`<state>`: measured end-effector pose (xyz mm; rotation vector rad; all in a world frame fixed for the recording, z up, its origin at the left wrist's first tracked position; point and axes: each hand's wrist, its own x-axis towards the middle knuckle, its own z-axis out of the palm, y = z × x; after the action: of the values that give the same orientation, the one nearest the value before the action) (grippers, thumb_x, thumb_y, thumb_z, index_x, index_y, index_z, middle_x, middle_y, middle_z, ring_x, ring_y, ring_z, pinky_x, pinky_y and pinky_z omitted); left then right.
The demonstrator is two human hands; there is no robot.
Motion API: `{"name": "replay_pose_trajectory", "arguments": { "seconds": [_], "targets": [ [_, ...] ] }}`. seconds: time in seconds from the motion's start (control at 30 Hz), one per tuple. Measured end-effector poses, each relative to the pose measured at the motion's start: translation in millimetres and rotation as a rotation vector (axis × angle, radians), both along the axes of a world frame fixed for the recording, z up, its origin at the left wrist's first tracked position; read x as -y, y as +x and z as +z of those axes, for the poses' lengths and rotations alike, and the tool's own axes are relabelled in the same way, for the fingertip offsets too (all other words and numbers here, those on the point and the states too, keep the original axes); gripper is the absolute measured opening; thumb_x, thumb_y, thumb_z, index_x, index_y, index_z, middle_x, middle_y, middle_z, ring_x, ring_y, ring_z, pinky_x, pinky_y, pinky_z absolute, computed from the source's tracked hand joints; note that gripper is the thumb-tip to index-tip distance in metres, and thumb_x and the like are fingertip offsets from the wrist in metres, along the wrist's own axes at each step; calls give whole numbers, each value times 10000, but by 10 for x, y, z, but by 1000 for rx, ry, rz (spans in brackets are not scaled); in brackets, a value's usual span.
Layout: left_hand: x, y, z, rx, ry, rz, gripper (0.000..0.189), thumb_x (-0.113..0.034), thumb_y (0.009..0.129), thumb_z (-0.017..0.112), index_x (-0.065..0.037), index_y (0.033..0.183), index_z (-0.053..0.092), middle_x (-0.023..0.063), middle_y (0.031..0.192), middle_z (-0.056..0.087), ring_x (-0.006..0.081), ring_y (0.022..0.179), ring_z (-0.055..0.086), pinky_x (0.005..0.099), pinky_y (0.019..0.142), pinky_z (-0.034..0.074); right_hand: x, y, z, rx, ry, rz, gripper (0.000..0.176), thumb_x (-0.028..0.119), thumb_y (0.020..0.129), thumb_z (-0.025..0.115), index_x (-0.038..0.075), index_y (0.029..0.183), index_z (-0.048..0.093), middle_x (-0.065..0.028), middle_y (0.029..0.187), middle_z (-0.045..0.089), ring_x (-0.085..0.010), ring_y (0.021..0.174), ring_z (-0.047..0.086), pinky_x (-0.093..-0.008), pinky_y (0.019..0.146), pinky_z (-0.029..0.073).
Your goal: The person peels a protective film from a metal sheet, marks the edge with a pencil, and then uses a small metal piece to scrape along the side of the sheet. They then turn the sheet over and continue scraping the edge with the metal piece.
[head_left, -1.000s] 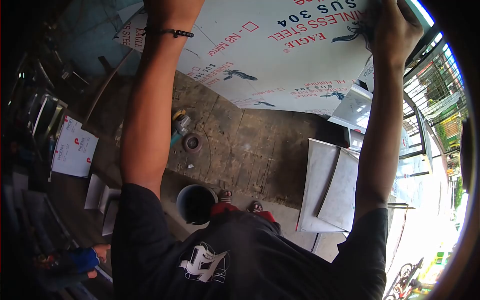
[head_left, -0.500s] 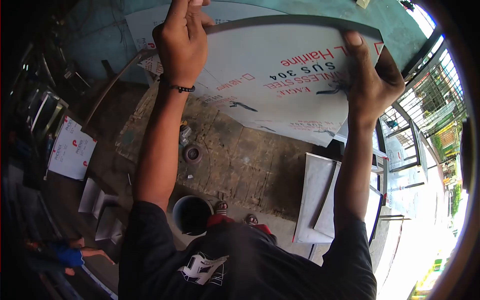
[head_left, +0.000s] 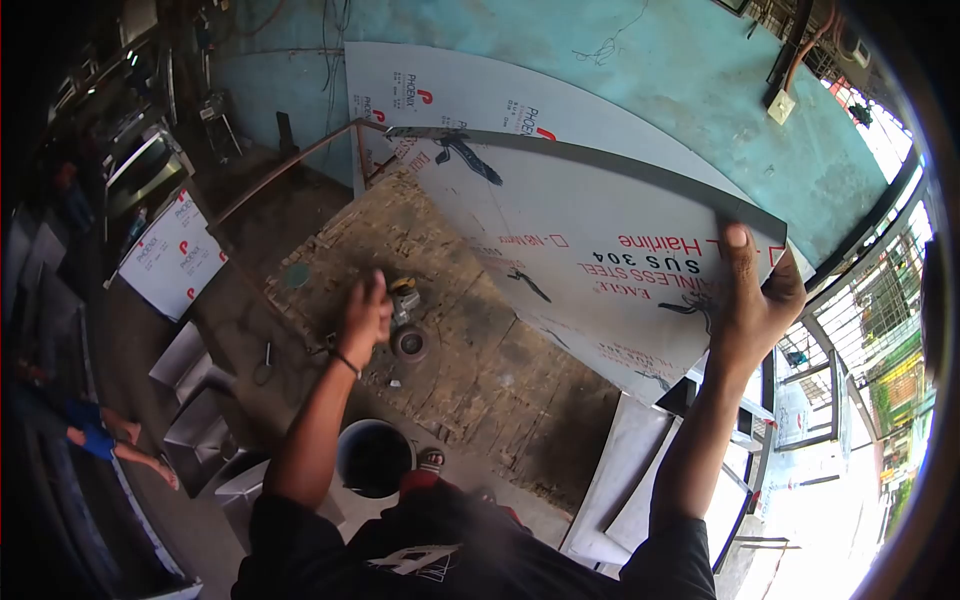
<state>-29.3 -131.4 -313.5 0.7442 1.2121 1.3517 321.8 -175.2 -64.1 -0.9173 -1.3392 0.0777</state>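
My right hand (head_left: 755, 300) grips the upper right edge of a large stainless steel sheet (head_left: 590, 220), thumb on the printed face. The sheet stands tilted on edge at the back of a worn wooden worktable (head_left: 480, 370). It has a dark upper edge and a film printed "SUS 304" and "Hairline". My left hand (head_left: 366, 320), slightly blurred, is off the sheet with its fingers stretched out and nothing seen in it. Just right of it, a power tool with a yellow part (head_left: 404, 300) lies on the table, by a round brown disc (head_left: 409, 345).
Another film-covered sheet (head_left: 450, 85) leans on the blue wall (head_left: 660, 60) behind. A bucket (head_left: 375, 457) stands at the table's near edge. Bent metal pieces (head_left: 205, 435) and a person's legs (head_left: 130, 447) are at left. White panels (head_left: 625, 480) lie at right.
My left hand has let go of the sheet's upper edge and come down beside the power tool. My right hand keeps its hold on the sheet. The camera view has shifted.
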Motion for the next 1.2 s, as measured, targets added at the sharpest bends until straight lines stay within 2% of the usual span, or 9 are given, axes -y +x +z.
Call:
{"name": "replay_pose_trajectory", "arguments": {
  "seconds": [0.1,0.17,0.37,0.47,0.53,0.6,0.83,1.07,1.2],
  "targets": [
    [697,51,-1419,29,-467,-283,191,-309,1006,548,-150,927,475,-26,673,454,68,476,352,231,407,303,-15,-7,-12,34,-33,24,305,170,825,803,-40,1024,706,-77,916,719,-122,836,619,-256,845,458],
    [1097,150,-1799,213,-497,-451,194,-281,1028,505,-108,943,491,4,694,491,62,486,347,217,412,291,-21,-38,1,17,-49,34,306,181,834,796,-42,1023,703,-77,912,717,-121,839,617,-258,841,459],
    [1154,387,-1550,157,-539,-400,192,-208,1018,492,-69,916,576,30,705,559,49,469,370,210,400,289,14,-104,22,19,-95,-3,410,313,825,798,-44,997,693,-72,896,693,-139,822,604,-277,816,454],
    [550,225,-1592,-287,-196,2,185,-178,1008,500,-80,875,582,-25,651,468,45,493,416,202,423,295,7,-134,15,-16,-90,19,439,347,816,798,-40,995,694,-77,892,692,-142,812,603,-280,806,454],
    [150,175,-900,191,-61,183,182,-212,1023,503,-92,905,571,-62,645,408,39,510,389,193,458,295,33,-125,-4,-29,-149,-35,453,363,816,794,-42,991,692,-84,895,691,-145,803,607,-283,807,456],
    [-27,157,-244,385,124,152,199,-270,1040,498,-96,967,560,-66,684,411,31,527,346,200,478,280,30,-91,-24,-17,-143,-89,464,371,819,791,-48,991,689,-85,895,690,-148,802,612,-283,804,460],
    [-637,449,1192,194,684,109,245,-316,1052,479,-104,935,516,-86,652,331,15,520,262,219,461,216,36,-139,-99,-48,-23,-210,522,398,832,781,-63,1034,642,-99,916,673,-163,810,629,-300,779,489],
    [-1097,944,1604,60,680,213,317,-246,1025,484,25,895,581,-30,660,447,60,575,377,264,532,342,-23,-191,-81,33,-71,-291,527,404,828,792,-45,1061,642,-109,936,670,-171,850,628,-295,779,490],
    [-1250,1136,1686,9,783,412,315,-242,1033,508,-30,803,543,-75,631,345,17,523,268,224,475,224,-57,-322,32,84,-92,-183,436,263,787,846,-28,1054,662,-110,930,701,-161,838,649,-292,787,503]
  ]
}}
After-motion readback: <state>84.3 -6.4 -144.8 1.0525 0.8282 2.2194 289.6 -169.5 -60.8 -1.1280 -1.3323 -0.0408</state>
